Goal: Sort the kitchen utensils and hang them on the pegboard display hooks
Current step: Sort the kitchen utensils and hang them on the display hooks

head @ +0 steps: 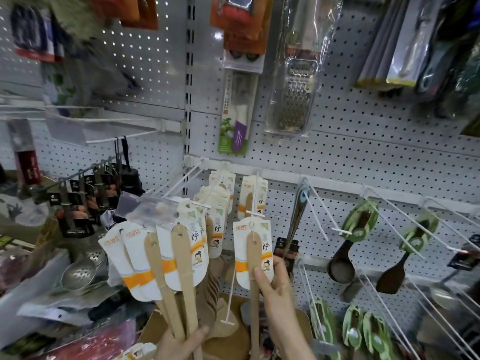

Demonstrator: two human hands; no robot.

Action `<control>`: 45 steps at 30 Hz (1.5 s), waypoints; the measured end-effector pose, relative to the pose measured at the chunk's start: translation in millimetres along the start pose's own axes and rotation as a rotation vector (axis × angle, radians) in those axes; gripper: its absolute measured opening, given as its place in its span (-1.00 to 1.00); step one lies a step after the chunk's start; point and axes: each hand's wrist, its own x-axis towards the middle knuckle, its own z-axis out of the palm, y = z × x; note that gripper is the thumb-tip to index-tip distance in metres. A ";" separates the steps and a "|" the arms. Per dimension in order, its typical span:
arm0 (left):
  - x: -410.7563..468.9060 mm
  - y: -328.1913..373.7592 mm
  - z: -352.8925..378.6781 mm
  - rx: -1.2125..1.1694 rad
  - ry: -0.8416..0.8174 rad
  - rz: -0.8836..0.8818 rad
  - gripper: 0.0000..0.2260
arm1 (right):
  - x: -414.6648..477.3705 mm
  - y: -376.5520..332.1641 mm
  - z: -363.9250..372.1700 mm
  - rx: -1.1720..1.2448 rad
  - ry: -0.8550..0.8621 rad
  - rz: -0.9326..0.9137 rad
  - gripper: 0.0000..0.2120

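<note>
The right hand (275,287) pinches one wooden spatula (253,255) by its handle, just under a white hook (255,212). Pale wood on a white card (242,245) with an orange band, it looks light and stiff. The card would bend, so the handle seems the safer hold. The left hand (181,344) grips a bunch of spatulas (179,255) by their lower handles.

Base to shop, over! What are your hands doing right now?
Left hand grips spatula bunch. Right hand pinches carded spatula at hook tip. Hook end looks free.

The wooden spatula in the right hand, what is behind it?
Its white and orange card, pinched by the right hand. The card covers whatever hangs lower behind it.
</note>
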 end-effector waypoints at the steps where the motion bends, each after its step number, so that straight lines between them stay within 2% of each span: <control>1: 3.4 0.7 -0.2 -0.016 -0.026 0.006 -0.71 | 3.4 0.1 0.5 -0.007 0.004 0.003 -0.90; 4: 8.2 -6.1 -4.0 -0.022 -0.063 -0.022 -0.82 | 18.3 -1.7 1.9 -0.033 0.039 0.014 -0.91; 8: 10.6 -19.2 1.6 -0.118 0.057 -0.083 -0.31 | 45.5 1.0 6.1 -0.066 0.077 0.041 -0.87; 11: 13.1 -22.9 3.1 -0.145 0.057 -0.093 -0.20 | 62.6 4.7 7.4 -0.064 0.098 0.067 -0.85; 14: 12.4 -25.4 3.1 -0.165 0.031 -0.016 -0.04 | 75.5 5.1 7.9 -0.058 0.116 0.076 -0.87; 16: 6.8 -25.7 5.8 -0.205 0.013 0.015 -0.10 | 85.6 6.2 8.5 -0.077 0.134 0.098 -0.85; 19: -4.8 -17.7 9.9 -0.280 -0.024 0.029 -0.50 | 104.3 9.7 9.3 -0.129 0.177 0.112 -0.88; 21: -9.0 -18.5 10.5 -0.260 -0.036 0.048 -0.55 | 106.1 5.3 11.2 -0.179 0.199 0.123 -0.89; 23: -14.9 -20.3 11.5 -0.243 -0.011 0.053 -0.64 | 100.3 0.3 14.6 -0.229 0.229 0.148 -0.73; 25: -16.4 -21.5 11.1 -0.250 0.001 0.053 -0.70 | 89.0 -4.9 16.6 -0.278 0.304 0.094 -0.61; 27: -18.6 -23.3 12.6 -0.242 0.019 0.043 -0.65 | 68.5 -6.6 20.4 -0.268 0.301 0.020 -0.71; 29: -19.9 -25.5 15.3 -0.238 0.029 0.032 -0.57 | 43.6 -8.7 29.5 -0.164 0.133 0.014 -0.89; 32: -23.2 -27.5 18.9 -0.217 0.035 0.040 -0.55 | 19.8 -15.6 45.7 -0.116 -0.163 0.032 -0.86; 34: -26.9 -28.9 19.2 -0.182 0.019 0.058 -0.55 | 13.8 -22.3 52.7 -0.135 -0.238 -0.012 -0.85; 37: -36.0 -32.3 14.3 -0.131 -0.003 0.068 -0.66 | 10.1 -26.7 56.0 -0.130 -0.209 -0.040 -0.86; 39: -39.1 -34.8 5.5 -0.082 -0.019 0.064 -0.61 | 5.3 -26.0 57.6 -0.126 -0.206 -0.031 -0.81; 42: -41.3 -37.1 -10.0 -0.006 -0.040 0.069 -0.53 | -5.4 -23.8 65.1 -0.164 -0.221 -0.041 -0.59; 45: -41.5 -39.5 -22.9 0.113 -0.053 0.073 -0.50 | -13.8 -27.8 76.9 -0.235 -0.112 0.008 -0.51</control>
